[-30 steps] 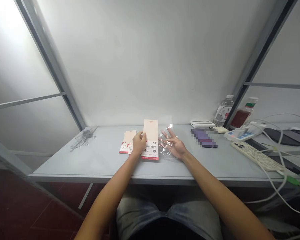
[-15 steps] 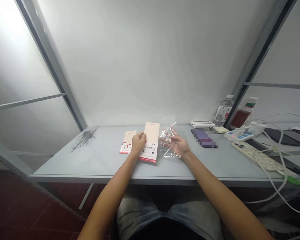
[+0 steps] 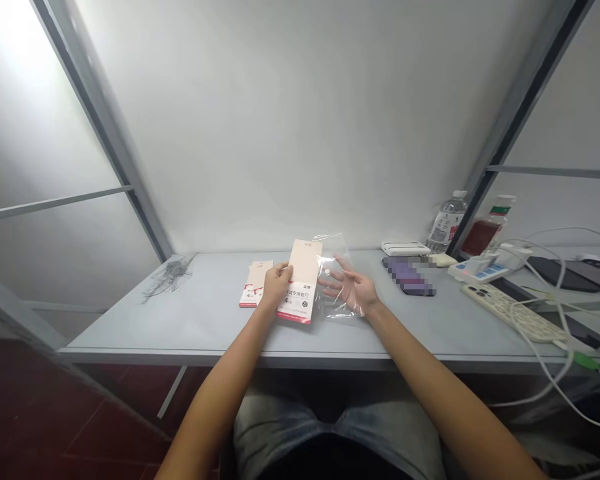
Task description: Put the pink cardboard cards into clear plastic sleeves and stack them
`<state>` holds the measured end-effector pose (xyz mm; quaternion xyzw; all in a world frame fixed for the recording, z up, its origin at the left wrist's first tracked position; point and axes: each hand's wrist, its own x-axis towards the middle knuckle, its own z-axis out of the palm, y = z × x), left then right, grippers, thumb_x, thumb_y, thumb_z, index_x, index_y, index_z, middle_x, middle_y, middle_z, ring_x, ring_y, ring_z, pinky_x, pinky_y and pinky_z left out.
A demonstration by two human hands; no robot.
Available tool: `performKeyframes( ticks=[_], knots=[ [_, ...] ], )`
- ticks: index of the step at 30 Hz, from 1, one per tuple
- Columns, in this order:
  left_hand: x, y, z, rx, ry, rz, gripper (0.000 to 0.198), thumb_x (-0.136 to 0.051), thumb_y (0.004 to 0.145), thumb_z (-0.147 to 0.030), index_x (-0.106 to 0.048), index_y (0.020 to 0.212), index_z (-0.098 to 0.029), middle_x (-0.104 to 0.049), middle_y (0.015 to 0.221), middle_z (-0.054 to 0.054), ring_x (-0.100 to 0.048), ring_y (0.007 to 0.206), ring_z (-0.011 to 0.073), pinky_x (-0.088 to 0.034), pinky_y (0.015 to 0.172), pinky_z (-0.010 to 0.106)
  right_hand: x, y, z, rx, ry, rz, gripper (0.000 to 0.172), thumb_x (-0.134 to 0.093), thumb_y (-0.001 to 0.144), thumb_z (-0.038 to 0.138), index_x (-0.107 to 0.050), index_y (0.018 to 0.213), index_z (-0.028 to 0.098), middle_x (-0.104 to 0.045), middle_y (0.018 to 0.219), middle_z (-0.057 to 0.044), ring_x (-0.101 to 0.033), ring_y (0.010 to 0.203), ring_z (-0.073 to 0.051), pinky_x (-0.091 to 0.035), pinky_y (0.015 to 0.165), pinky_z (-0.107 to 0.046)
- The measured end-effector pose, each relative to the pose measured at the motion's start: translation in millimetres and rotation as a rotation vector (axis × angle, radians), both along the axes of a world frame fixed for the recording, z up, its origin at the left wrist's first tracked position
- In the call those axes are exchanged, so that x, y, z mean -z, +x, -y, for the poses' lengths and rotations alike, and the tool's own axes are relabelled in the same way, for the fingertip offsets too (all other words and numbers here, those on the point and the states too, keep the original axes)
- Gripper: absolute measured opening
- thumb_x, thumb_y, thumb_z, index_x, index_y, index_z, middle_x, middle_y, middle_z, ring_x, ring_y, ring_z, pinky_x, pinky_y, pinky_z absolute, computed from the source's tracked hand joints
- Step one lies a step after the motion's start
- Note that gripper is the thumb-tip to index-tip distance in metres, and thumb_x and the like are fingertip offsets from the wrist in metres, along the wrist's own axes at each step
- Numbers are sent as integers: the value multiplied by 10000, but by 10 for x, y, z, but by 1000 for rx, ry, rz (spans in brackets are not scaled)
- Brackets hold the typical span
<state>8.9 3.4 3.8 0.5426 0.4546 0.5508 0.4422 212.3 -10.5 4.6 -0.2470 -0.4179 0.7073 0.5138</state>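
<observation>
Tilting rightward since a second ago: card pack (image 3: 304, 277), just above table (image 3: 180, 327), now meets raised clear bag (image 3: 336, 257) | left hand (image 3: 277, 285) – fingers clamped on card pack | right hand (image 3: 354, 288) – fingers spread against clear bag

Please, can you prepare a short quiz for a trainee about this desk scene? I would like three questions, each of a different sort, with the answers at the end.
1. True or false: the card in the left hand is plain blue.
2. What does the right hand touch?
A. a clear plastic bag
B. a pair of scissors
C. a cup
3. Fill in: the spare cards lie on the table, to the ___ of the card in the left hand.

Key
1. False. It is beige, with a white and red lower part.
2. A
3. left
</observation>
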Motion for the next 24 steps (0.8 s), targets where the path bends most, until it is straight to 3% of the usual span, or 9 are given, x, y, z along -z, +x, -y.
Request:
performKeyframes(
  ticks=[7, 24],
  knots=[
    [9, -2, 38, -74, 122, -182, 453, -443, 785, -460, -566, 1087, -146, -502, 531, -27, -366, 406, 63, -296, 400, 182, 7, -18, -2, -80, -59, 43, 570, -347, 824, 283, -199, 1375, 265, -600, 1104, -84, -643, 826, -229, -495, 752, -470],
    [-4, 30, 79, -235, 283, -400, 399, -351, 846, -440, -567, 1081, -199, -478, 568, -21, -398, 502, 98, -309, 488, 208, 30, -42, 22, -163, -97, 110, 508, -346, 849, 339, -266, 1347, 271, -587, 1137, -110, -654, 832, -245, -514, 705, -452]
  ],
)
